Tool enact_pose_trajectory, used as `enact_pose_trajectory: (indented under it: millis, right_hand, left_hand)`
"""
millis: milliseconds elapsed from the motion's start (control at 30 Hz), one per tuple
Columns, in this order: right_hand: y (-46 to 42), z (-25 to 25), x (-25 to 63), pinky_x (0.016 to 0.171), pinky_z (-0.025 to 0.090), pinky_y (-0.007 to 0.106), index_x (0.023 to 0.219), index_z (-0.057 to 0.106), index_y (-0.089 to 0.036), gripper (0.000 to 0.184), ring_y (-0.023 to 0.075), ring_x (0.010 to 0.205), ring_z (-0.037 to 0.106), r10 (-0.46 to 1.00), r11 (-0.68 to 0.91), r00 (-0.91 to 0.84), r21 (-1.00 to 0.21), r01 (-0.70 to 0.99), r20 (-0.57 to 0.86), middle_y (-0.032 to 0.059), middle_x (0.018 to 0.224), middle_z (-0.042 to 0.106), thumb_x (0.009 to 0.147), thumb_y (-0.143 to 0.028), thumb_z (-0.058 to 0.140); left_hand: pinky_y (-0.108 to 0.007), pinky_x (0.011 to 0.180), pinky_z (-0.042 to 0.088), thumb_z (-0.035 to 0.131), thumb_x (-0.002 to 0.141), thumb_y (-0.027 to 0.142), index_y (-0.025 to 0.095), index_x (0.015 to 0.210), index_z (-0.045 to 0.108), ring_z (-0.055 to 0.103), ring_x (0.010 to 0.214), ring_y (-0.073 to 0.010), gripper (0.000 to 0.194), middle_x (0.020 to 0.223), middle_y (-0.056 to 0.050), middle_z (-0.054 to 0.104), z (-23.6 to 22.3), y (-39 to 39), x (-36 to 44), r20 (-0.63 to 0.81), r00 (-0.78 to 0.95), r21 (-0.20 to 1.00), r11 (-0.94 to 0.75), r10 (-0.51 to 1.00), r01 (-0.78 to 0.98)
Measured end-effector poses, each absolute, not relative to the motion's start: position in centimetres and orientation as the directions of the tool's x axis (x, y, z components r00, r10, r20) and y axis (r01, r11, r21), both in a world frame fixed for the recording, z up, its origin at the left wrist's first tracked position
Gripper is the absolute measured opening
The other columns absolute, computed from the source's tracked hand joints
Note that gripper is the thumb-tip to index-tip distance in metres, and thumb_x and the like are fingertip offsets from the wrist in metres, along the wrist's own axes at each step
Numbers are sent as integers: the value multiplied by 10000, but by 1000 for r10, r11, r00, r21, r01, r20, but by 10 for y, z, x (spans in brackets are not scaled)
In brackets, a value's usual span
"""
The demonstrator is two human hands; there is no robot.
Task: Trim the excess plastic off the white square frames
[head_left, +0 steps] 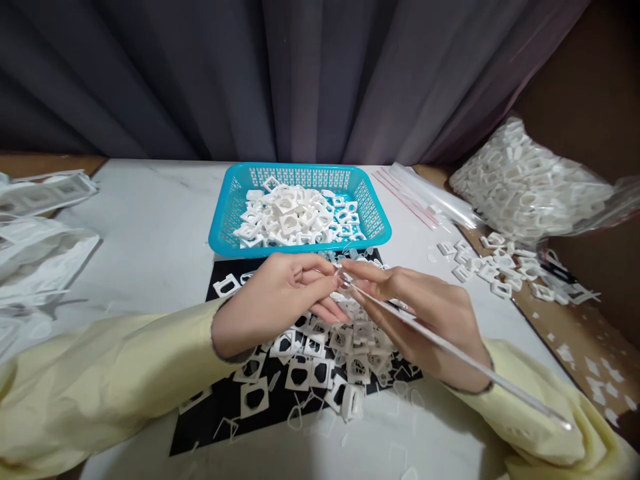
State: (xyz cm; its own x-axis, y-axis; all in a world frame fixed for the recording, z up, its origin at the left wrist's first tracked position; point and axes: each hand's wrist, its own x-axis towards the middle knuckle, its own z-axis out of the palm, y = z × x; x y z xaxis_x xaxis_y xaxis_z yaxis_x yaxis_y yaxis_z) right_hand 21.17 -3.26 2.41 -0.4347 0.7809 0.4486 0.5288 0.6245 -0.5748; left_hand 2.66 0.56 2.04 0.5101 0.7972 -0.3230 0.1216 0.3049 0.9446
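Observation:
My left hand (295, 293) is closed in a pinch, its fingertips meeting those of my right hand over the pile. Between the fingertips is a small clear piece (341, 273), mostly hidden. My right hand (425, 313) grips a long, thin, pale stick-like tool (465, 357); its tip is at the small piece and its far end points down to the right. Below both hands, a heap of white square frames (300, 373) with rounded holes lies on a black mat (200, 427), mixed with thin translucent scraps (295, 418).
Behind my hands stands a blue basket (216, 230) holding many similar white frames. At right are a stuffed clear bag (530, 180), loose white pieces (500, 267) and a flat zip bag (430, 193). White bags (45, 253) lie at left. A grey curtain (300, 80) hangs behind.

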Motion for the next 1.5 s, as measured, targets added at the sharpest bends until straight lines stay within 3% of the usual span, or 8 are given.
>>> enact_pose_trajectory:
  millis: [100,267,667,1100,1233,1367,1500]
  right_hand:
    - [-31,27,213,664,534,223,757,564,-200,87,172,916,677,878,475,-341,-706,525,337,31,956,720,827,-155,588]
    - [-27,34,214,727,539,236,645,555,-202,184,164,900,679,962,213,-248,-876,432,111,-1,926,725,806,-249,630]
    - [-21,34,215,635,554,246,630,580,-192,195,170,820,694,977,103,-211,-913,395,19,16,861,732,775,-296,659]
    - [-23,31,212,671,538,224,631,548,-190,211,156,845,689,974,133,-222,-905,403,44,6,857,729,799,-279,640]
    - [-28,28,212,646,527,236,685,549,-190,177,156,804,688,963,215,-254,-829,516,92,21,881,723,841,-264,588]
    - [-35,23,208,645,524,220,787,544,-192,76,151,832,685,908,406,-336,-725,556,251,46,971,709,859,-170,532]
    - [-41,14,202,681,518,250,829,526,-200,105,165,857,680,869,492,-329,-578,651,370,62,1041,686,857,-111,476]
  left_hand:
    - [-182,677,582,577,834,284,142,842,640,715,760,-181,156,733,-55,748,23,8,25,-397,550,908,402,735,119]
    - [-150,724,560,635,798,330,143,872,664,702,843,-181,203,826,-76,753,23,9,21,-441,578,876,469,687,111]
    - [-172,731,566,648,788,333,168,878,703,709,811,-180,196,797,-65,755,21,6,20,-418,571,884,461,707,76]
    - [-195,738,564,650,779,297,168,826,703,711,800,-194,147,757,-65,754,23,4,22,-439,537,877,473,721,82]
    - [-236,750,573,636,779,295,168,808,700,712,793,-204,145,741,-61,752,23,3,25,-436,524,888,444,731,120]
    - [-261,769,577,617,788,286,175,797,695,710,797,-201,136,734,-42,746,20,1,27,-401,515,910,396,757,125]
    - [-289,776,584,630,773,262,179,780,684,707,780,-196,99,735,-8,728,16,-1,28,-339,484,937,333,806,103]
